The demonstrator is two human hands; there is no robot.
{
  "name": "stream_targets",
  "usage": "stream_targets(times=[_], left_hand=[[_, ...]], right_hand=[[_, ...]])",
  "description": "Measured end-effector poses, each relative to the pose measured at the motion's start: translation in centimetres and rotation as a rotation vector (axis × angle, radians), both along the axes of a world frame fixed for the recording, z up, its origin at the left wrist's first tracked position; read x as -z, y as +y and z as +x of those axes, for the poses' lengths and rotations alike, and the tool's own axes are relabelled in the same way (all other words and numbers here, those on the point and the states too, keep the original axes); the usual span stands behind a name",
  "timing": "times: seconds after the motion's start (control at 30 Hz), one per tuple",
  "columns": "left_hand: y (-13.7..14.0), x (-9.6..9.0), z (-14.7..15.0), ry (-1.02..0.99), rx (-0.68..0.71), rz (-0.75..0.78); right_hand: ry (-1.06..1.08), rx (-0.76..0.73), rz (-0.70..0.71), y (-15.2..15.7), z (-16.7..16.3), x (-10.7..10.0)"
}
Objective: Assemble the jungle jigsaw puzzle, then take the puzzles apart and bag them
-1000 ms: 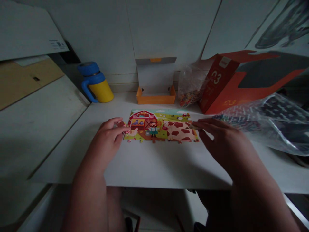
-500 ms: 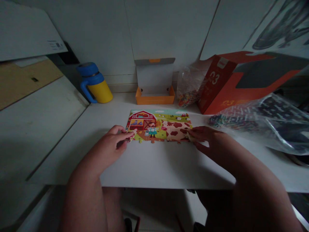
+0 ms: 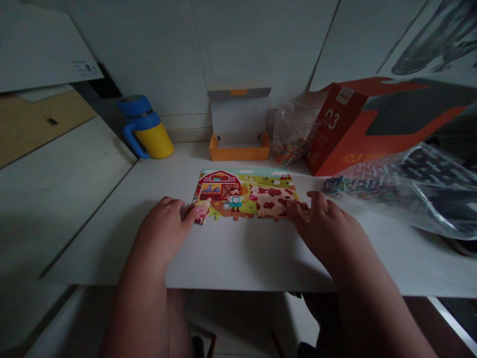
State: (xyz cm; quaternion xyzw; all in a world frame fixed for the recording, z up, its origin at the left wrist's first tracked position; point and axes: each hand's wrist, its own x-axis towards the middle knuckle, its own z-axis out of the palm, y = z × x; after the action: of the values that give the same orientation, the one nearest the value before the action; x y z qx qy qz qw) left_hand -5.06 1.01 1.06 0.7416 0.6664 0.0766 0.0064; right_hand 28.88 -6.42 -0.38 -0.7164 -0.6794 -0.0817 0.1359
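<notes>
A farm jigsaw puzzle [image 3: 261, 181] lies on the white table, showing a red barn, a farmer and a spotted cow. Along its near edge, tabs stick out. My left hand [image 3: 162, 226] is at the lower left corner, fingers bent and thumb on a puzzle piece [image 3: 202, 211] with a pink animal. That piece sits slightly askew against the puzzle. At the lower right corner my right hand [image 3: 322, 214] rests its thumb on the puzzle by the cow's rear, the other fingers raised and apart. The thumb covers part of the picture there.
Behind the puzzle stands an opened orange box [image 3: 239, 153]. A blue and yellow jug [image 3: 154, 136] is at the back left. To the right are a clear bag of small colourful pieces [image 3: 290, 144], a large red box [image 3: 335, 124] and another plastic bag [image 3: 395, 184].
My left hand has drawn back leftward, uncovering more of the pink animal piece, which lies lower. The fingers of my right hand have lifted off the puzzle's right edge; its thumb now presses there.
</notes>
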Motion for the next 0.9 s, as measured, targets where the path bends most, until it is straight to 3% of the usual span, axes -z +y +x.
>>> stream_targets(times=[0.1, 0.23, 0.37, 0.63, 0.77, 0.9], left_hand=[[0.0, 0.3, 1.3, 0.052, -0.053, 0.000], [-0.4, 0.3, 2.9, 0.041, -0.069, 0.011], [-0.3, 0.5, 3.4, 0.025, -0.091, -0.012], [0.6, 0.6, 2.4, -0.248, -0.238, -0.110], [0.5, 0.9, 2.6, -0.452, -0.191, -0.103], [0.5, 1.5, 2.5, -0.507, -0.128, -0.072]], right_hand=[[0.042, 0.086, 0.053, 0.2, -1.6, 0.2], [0.129, 0.093, 0.099, 1.0, -2.3, 0.8], [0.117, 0.159, 0.046, 1.7, -1.9, 1.5], [0.179, 0.204, 0.001, 2.2, -1.2, 1.4], [0.268, 0.133, 0.069, 2.7, -1.2, 1.6], [0.291, 0.107, 0.111, 3.0, -1.2, 2.0]])
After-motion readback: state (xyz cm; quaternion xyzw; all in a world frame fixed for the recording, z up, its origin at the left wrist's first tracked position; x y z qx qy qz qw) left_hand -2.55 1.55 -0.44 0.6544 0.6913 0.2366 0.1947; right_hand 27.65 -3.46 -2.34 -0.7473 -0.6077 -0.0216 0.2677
